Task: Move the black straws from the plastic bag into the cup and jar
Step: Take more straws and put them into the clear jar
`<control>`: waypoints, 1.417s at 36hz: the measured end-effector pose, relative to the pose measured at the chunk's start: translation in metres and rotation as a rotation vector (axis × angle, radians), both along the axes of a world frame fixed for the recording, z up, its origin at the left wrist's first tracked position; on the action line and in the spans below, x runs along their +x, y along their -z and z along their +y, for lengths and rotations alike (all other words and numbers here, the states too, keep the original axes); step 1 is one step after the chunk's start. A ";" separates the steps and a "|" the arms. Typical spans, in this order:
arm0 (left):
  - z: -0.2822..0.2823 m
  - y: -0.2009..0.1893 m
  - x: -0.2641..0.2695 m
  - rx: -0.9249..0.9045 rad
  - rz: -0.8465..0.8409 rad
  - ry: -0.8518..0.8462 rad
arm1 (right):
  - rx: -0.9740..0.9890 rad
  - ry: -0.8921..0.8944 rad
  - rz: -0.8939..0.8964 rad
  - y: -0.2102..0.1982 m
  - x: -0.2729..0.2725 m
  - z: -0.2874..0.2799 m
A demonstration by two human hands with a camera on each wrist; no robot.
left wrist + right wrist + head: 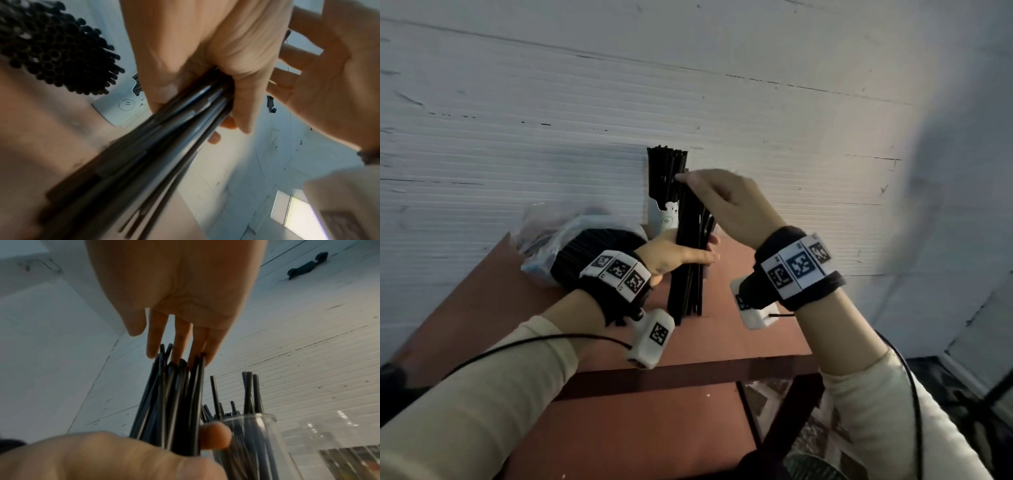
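At nine o'clock on the table [482, 294] lay the plastic bag [571, 246], still full of straws. At centre the left hand [671, 253] curled around an upright bundle of black straws [690, 246], ends resting on the table, cup [666, 217] just behind at twelve o'clock. At three o'clock the right hand [726, 202], fingers straight, pressed the bundle's tops; a loose grip could let them splay and scatter, or tip the cup.
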State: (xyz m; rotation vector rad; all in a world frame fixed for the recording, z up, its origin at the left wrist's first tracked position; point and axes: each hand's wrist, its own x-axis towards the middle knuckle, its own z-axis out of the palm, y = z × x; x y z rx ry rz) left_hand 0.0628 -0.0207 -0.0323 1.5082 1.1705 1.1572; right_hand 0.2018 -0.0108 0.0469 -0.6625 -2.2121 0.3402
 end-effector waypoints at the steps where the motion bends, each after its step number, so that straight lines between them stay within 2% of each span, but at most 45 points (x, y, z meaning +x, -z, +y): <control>1: 0.000 0.003 0.000 -0.007 -0.007 0.000 | 0.013 -0.007 0.003 0.003 0.000 0.002; 6: 0.006 0.000 -0.002 0.021 -0.011 0.002 | 0.065 -0.011 0.113 0.006 -0.002 0.010; 12: 0.007 0.005 -0.003 -0.081 0.110 0.060 | 0.123 -0.060 -0.070 0.016 -0.004 0.016; 17: 0.005 0.007 -0.002 -0.075 0.066 0.073 | 0.158 -0.052 0.108 0.015 -0.006 0.017; 22: 0.008 0.010 -0.004 -0.106 0.146 0.018 | 0.126 -0.054 -0.027 0.019 -0.005 0.020; 24: 0.013 0.014 -0.008 -0.141 0.178 0.003 | 0.157 -0.057 0.009 0.022 -0.006 0.020; 27: 0.009 0.010 -0.006 -0.129 0.089 0.033 | 0.165 -0.039 0.073 0.021 -0.006 0.019; 29: 0.007 0.008 -0.004 -0.123 0.061 0.030 | 0.136 -0.037 0.050 0.021 -0.005 0.020; 32: 0.008 0.013 -0.004 -0.200 0.118 0.020 | 0.137 -0.028 0.011 0.024 -0.005 0.020; 34: 0.012 0.018 -0.007 -0.252 0.172 0.018 | 0.161 -0.021 0.058 0.026 -0.006 0.019; 39: 0.013 0.020 -0.009 -0.275 0.212 0.036 | 0.147 -0.023 0.053 0.025 -0.005 0.017; 42: 0.010 0.018 -0.009 -0.265 0.178 0.016 | 0.171 -0.008 0.070 0.025 -0.006 0.016; 45: 0.003 0.015 -0.007 -0.268 0.219 -0.003 | 0.161 -0.003 0.049 0.025 -0.006 0.015; 51: -0.009 0.004 -0.004 -0.096 0.166 0.003 | 0.181 0.021 0.084 0.019 -0.001 0.013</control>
